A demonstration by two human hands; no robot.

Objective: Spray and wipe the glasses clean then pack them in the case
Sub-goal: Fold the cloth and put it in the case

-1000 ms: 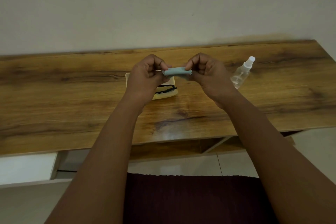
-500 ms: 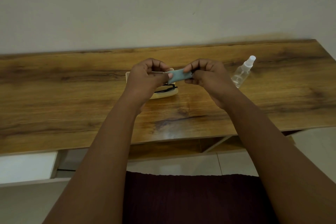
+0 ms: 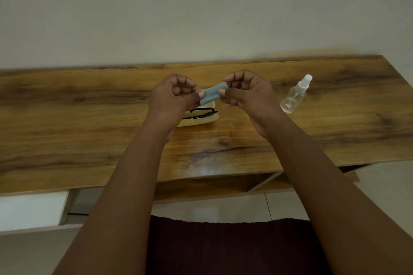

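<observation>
While both hands pinch a folded blue cloth (image 3: 211, 95) between their fingers, left hand (image 3: 173, 96) and right hand (image 3: 248, 94), glasses (image 3: 201, 113) lie in the case (image 3: 213, 118) just below.

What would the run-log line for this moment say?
left hand + right hand: pinching folded blue cloth | glasses in open case | spray bottle lying idle

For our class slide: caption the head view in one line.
Both hands fold a blue cloth above glasses in their case.
</observation>
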